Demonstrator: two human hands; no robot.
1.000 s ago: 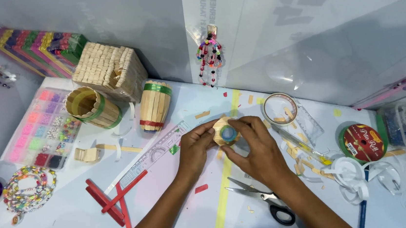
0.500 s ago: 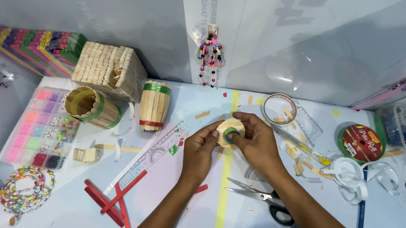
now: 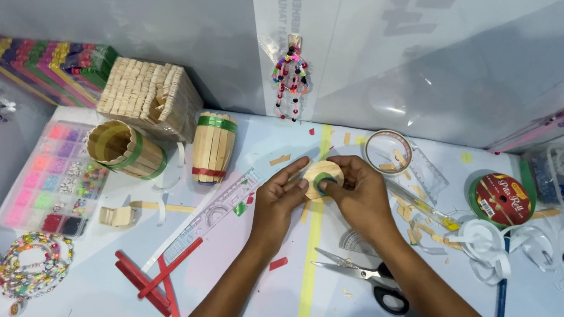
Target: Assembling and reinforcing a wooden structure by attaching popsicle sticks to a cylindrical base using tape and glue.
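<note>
Head view: left hand [image 3: 278, 203] and right hand [image 3: 360, 196] both grip a pale wooden disc [image 3: 321, 177] with a green centre.

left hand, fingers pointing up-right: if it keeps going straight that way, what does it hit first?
The left hand already touches the round wooden disc at its fingertips. Beyond that, probably the clear round tub, though depth is unclear.

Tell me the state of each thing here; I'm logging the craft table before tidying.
Left hand: touching the disc's edge.
Right hand: gripping the disc.
Disc: held between both hands, green ring at its centre.
Scissors: slightly open, lying flat.
Upright stick barrel: standing.
Green-banded barrel: on its side.
Bead box: open.
Red tape roll: lying flat.
</note>
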